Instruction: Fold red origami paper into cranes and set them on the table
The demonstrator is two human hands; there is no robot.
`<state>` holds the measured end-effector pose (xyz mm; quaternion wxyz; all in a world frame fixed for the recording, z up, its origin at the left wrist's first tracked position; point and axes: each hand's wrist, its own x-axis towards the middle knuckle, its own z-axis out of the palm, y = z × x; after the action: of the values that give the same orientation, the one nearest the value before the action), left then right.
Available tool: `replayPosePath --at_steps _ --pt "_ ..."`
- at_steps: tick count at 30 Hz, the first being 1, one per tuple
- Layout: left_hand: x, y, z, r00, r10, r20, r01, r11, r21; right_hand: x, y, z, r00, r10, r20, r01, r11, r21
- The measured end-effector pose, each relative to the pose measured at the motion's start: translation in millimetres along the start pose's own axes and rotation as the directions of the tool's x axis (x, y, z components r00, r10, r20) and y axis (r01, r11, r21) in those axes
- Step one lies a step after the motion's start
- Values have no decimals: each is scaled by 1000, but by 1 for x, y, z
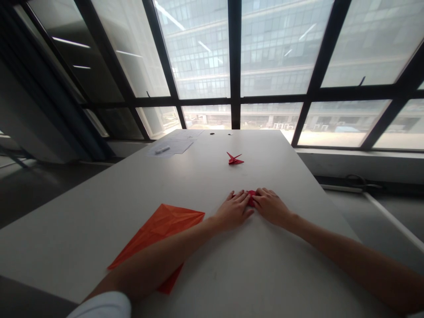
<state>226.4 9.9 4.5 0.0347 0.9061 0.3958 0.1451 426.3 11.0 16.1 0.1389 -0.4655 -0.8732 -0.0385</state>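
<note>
A small piece of folded red paper (251,198) lies on the white table, mostly covered by my two hands. My left hand (236,209) rests flat over its left part, fingers stretched and the thumb apart. From the right, my right hand (270,206) has its fingers bent and pressed together at the paper's right side, closed on it. Beyond the hands stands a folded red paper crane (235,159). Under my left forearm lies a large creased sheet of orange paper (165,223), partly hidden by the arm.
White paper sheets (180,147) lie at the table's far left, with a white marker (162,150) on them. The white table (132,190) reaches to large dark-framed windows. A round hole (212,134) shows near its far edge. A dark curtain (62,88) hangs at left.
</note>
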Motion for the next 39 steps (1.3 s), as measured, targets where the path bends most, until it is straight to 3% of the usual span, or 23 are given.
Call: replayPosePath --at_steps 6,8,12,16,19,23,26,29,33,39 --pt "1 -5 7 995 -38 89 38 999 6 0 -3 8 990 105 -96 -105 994 6" --pt "2 -5 7 996 -40 85 39 999 10 -1 -4 13 987 86 -134 -85 996 19" --pt "1 -5 8 994 -61 86 59 998 22 -2 -2 25 999 -32 1 32 996 82" --pt "0 -3 8 989 -101 111 94 994 60 -4 5 33 996 10 84 -19 994 108" --pt "-2 1 8 973 -206 104 195 975 103 -3 9 35 995 34 92 -44 993 110" --pt "-3 8 8 920 -384 78 369 916 158 0 16 34 993 38 114 -54 989 139" --pt "-2 9 7 897 -440 53 425 888 173 3 24 32 989 3 147 -30 983 180" --pt "1 3 3 922 -384 -44 385 909 158 6 31 29 985 -52 163 15 975 223" --pt "7 -11 -3 967 -204 -155 214 976 52 8 37 28 984 -92 154 50 965 256" --pt "12 -32 -1 959 -222 -177 197 969 -146 9 40 33 992 -82 100 51 959 278"
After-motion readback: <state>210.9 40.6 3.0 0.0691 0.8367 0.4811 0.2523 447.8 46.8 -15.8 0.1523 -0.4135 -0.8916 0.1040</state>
